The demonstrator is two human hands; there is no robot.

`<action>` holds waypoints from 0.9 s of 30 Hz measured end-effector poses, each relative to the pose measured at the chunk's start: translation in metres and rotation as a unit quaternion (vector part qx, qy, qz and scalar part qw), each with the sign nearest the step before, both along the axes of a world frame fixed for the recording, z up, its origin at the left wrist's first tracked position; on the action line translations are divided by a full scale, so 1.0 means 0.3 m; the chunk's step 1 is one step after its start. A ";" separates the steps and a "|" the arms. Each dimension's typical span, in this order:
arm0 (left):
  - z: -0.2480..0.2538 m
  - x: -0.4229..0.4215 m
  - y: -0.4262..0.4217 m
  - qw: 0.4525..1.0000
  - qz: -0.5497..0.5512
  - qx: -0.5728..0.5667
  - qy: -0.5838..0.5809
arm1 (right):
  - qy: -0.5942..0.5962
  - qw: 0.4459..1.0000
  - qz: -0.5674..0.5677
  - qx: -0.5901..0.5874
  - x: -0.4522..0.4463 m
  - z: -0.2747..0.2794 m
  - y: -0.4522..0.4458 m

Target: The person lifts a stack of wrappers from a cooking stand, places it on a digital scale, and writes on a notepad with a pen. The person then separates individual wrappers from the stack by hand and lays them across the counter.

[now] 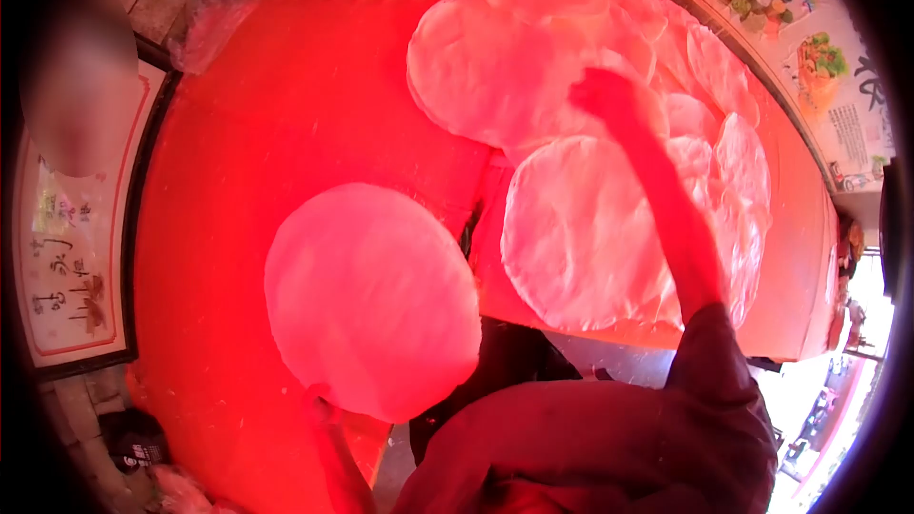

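Observation:
A large, pale, round flatbread (371,295) lies on the left part of the red-covered table, its near edge reaching the table's edge. My left hand (324,405) is closed at its lower left rim, some fingers hidden by it. Stretched far forward, my right hand (605,93) is over a spread of overlapping flatbreads (505,67), at or just above their surface. Its fingers are too blurred to show whether they grip an edge. Below that forearm lies another big, wrinkled flatbread (586,233). Everything on the table is tinted red by the light.
The red table (238,114) fills most of the view, with a dark gap at its near middle. A framed panel with writing (71,257) is at the left. A food poster (800,48) stands at the right. A clear plastic bag (217,19) lies beyond the far left corner.

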State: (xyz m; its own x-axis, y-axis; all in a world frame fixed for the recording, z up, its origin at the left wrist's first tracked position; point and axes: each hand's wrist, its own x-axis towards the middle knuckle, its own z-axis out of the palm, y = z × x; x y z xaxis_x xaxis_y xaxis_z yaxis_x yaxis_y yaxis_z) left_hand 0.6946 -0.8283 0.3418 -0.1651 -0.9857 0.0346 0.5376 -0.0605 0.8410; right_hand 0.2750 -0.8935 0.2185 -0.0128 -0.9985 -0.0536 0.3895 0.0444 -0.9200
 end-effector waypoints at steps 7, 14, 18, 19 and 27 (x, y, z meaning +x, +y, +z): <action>-0.034 0.239 0.264 0.999 0.010 0.036 -0.022 | 0.257 0.942 0.216 -0.010 1.245 0.407 0.800; -0.077 0.668 0.719 0.983 0.096 0.133 -0.076 | 0.311 0.909 0.272 -0.054 1.515 0.332 0.934; -0.080 0.763 0.799 0.980 0.119 0.141 -0.071 | 0.360 0.888 0.282 -0.042 1.540 0.488 0.957; -0.081 0.778 0.815 0.979 0.123 0.144 -0.072 | 0.366 0.888 0.277 -0.038 1.552 0.485 0.965; -0.086 0.826 0.838 0.976 0.129 0.157 -0.082 | 0.573 0.758 0.307 0.057 1.587 0.444 0.934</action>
